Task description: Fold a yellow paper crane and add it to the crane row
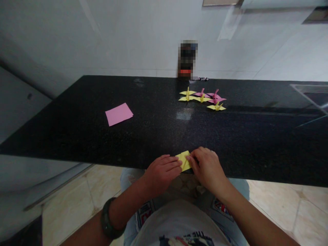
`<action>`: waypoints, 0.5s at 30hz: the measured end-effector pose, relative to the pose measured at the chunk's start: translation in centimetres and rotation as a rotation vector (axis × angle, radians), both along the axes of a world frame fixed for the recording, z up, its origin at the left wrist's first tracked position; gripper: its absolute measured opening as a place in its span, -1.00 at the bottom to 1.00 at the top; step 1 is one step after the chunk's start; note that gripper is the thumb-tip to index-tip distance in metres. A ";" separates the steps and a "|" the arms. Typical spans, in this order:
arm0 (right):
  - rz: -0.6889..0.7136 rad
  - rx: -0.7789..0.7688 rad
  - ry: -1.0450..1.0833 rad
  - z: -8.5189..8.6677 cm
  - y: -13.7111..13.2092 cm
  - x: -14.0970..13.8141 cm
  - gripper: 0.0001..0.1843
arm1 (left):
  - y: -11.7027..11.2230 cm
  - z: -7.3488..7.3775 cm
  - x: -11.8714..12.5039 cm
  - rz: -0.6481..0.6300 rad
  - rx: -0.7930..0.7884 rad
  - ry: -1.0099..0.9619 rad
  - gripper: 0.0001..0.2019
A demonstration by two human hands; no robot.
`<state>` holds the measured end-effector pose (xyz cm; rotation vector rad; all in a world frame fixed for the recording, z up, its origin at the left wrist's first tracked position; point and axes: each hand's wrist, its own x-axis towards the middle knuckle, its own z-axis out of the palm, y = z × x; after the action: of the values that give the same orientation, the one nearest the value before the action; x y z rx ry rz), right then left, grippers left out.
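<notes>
A small folded piece of yellow origami paper [185, 160] lies at the near edge of the black countertop [153, 136], between my two hands. My left hand [164, 171] rests on its left side, fingers stretched out and flat, the tips on the paper. At the paper's right side, my right hand [207, 167] has its fingers curled in, thumb and index finger pinching the edge. Its other fingertips are hidden beneath the hand. Farther back stand several folded paper cranes, some yellow [202, 99] and some pink [216, 99].
A small stack of pink paper sheets [119, 114] lies on the counter at left. Against the wall stands a dark, blurred-out object [188, 59] with a red band. A small dark-and-light item [203, 79] lies beside it. A sink-like recess [314, 95] is at far right.
</notes>
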<state>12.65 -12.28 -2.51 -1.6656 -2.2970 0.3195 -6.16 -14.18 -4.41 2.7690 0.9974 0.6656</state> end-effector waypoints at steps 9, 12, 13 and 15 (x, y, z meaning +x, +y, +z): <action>0.025 0.022 -0.002 -0.1 0.2 0.0 -0.80 | 0.1 0.9 0.2 -0.071 -0.008 0.012 -0.72; 0.023 0.000 0.000 0.0 0.3 0.1 -0.80 | 0.1 0.9 0.2 -0.086 0.011 0.005 -0.73; 0.019 -0.004 -0.002 0.0 0.3 0.1 -0.80 | 0.1 0.8 0.2 -0.088 0.021 -0.001 -0.74; 0.016 -0.007 -0.004 0.0 0.3 0.1 -0.80 | 0.0 0.7 0.2 -0.091 0.038 -0.013 -0.75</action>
<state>12.72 -12.00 -2.46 -1.6531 -2.3157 0.3283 -5.96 -14.17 -3.71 2.8190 0.8598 0.6958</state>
